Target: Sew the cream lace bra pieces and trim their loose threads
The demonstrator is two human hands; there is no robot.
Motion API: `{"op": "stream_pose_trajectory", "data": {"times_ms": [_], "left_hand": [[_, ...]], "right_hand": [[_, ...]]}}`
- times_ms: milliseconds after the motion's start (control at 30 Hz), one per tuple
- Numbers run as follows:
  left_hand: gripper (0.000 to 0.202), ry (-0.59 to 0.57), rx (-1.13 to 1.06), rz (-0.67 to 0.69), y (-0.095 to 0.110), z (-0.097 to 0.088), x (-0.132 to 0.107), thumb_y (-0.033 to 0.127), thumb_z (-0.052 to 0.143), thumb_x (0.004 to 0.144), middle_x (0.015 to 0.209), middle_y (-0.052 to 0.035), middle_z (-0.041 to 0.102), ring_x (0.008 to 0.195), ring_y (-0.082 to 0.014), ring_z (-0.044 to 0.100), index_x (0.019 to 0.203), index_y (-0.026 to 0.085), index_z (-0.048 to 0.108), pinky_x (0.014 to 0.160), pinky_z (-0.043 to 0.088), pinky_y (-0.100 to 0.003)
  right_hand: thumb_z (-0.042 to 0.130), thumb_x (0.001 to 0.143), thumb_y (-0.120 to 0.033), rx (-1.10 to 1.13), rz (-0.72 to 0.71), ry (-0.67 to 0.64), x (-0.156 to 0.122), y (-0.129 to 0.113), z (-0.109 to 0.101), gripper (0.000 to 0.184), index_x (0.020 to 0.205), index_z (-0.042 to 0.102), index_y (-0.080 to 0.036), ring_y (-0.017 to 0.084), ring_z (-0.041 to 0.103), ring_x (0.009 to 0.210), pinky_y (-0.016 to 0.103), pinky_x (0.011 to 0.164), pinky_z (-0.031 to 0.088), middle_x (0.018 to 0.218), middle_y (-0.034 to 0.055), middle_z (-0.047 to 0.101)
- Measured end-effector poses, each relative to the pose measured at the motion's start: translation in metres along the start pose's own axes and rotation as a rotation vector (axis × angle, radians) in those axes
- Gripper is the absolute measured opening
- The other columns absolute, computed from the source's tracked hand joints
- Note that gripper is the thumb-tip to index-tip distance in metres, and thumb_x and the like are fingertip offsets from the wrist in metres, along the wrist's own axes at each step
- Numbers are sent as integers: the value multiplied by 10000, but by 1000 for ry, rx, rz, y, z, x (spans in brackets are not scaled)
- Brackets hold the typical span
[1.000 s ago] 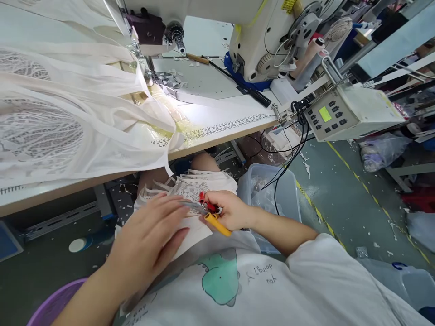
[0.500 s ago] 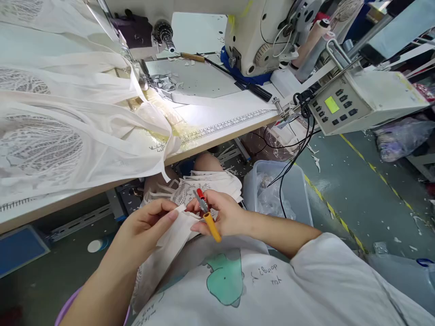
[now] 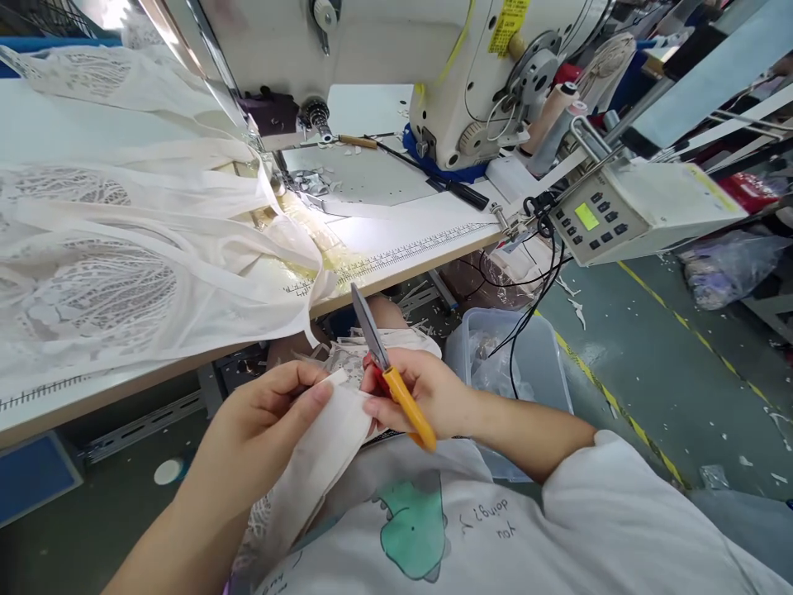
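Above my lap, my left hand (image 3: 282, 417) pinches the edge of a white fabric piece (image 3: 331, 434) between thumb and fingers. My right hand (image 3: 418, 392) is closed around a pair of scissors (image 3: 405, 405) with orange and red handles, and its thumb and fingertips also press on the right edge of the white fabric. The grey blades point up and away from me, toward the table edge, and are apart from the fabric. Below the hands the fabric hangs down toward my shirt, with lace showing at its lower left. More white lace (image 3: 353, 359) lies on my lap behind the hands.
A white sewing machine (image 3: 384, 41) stands on the table (image 3: 396, 264), with white lace garments (image 3: 124, 273) spread to its left, overhanging the edge. A control box (image 3: 600, 215) sits at right. Below is a clear plastic bin (image 3: 551, 355) with hanging black cables.
The scissors have turned in my right hand, so the blades now show longer and point up over the lap. My view has tilted up slightly. The left hand keeps its pinch on the fabric.
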State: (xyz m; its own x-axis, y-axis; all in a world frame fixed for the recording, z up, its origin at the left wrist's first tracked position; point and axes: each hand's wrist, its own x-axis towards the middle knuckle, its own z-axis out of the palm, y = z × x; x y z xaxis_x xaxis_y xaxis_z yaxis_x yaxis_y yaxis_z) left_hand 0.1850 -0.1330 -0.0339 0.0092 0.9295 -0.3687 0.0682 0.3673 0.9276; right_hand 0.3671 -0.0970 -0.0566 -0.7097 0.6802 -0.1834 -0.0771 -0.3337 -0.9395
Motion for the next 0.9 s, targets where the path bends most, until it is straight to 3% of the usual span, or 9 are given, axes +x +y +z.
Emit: {"op": "stream_pose_trajectory", "data": {"times_ms": [100,167,300,400,633,900], "left_hand": [[260,-60,-42,-36,-11,6,6,442,676,700,648,7,636,554,-116,523,720,186,635,505,421,-210],[274,-100,-50,-32,-19,10,10,459,673,688,623,8,630,527,-113,507,706,188,637,480,408,-206],[263,-79,2,27,-21,17,14,456,652,667,562,23,579,513,-111,468,627,198,618,475,391,-205],[266,-58,65,46,-18,19,14,459,602,680,548,24,562,512,-117,450,610,203,614,488,387,-220],[291,27,221,36,-21,20,14,478,541,686,518,22,526,495,-127,415,589,210,601,479,352,-242],[305,57,238,28,-15,23,14,489,520,662,496,32,520,468,-119,403,589,204,602,469,347,-241]], "right_hand": [[690,660,-652,-70,98,-30,-2,-1,-14,533,807,415,-219,126,573,608,273,590,495,670,-40,509],[621,658,-741,-250,123,-84,-6,-1,-28,585,816,424,-214,144,573,654,274,595,482,700,-17,529],[370,673,-889,-685,95,-294,-16,-2,-54,712,796,455,-193,128,499,632,258,574,424,710,-1,528],[270,697,-898,-815,126,-428,-23,-4,-64,759,840,472,-180,120,480,612,248,563,412,713,0,527],[440,813,-727,-1110,205,-453,-27,-13,-63,555,855,487,-175,132,478,621,232,550,363,734,15,553],[531,753,-734,-1335,286,-369,-23,-31,-53,549,759,493,-186,116,405,552,222,501,264,675,-2,529]]}}
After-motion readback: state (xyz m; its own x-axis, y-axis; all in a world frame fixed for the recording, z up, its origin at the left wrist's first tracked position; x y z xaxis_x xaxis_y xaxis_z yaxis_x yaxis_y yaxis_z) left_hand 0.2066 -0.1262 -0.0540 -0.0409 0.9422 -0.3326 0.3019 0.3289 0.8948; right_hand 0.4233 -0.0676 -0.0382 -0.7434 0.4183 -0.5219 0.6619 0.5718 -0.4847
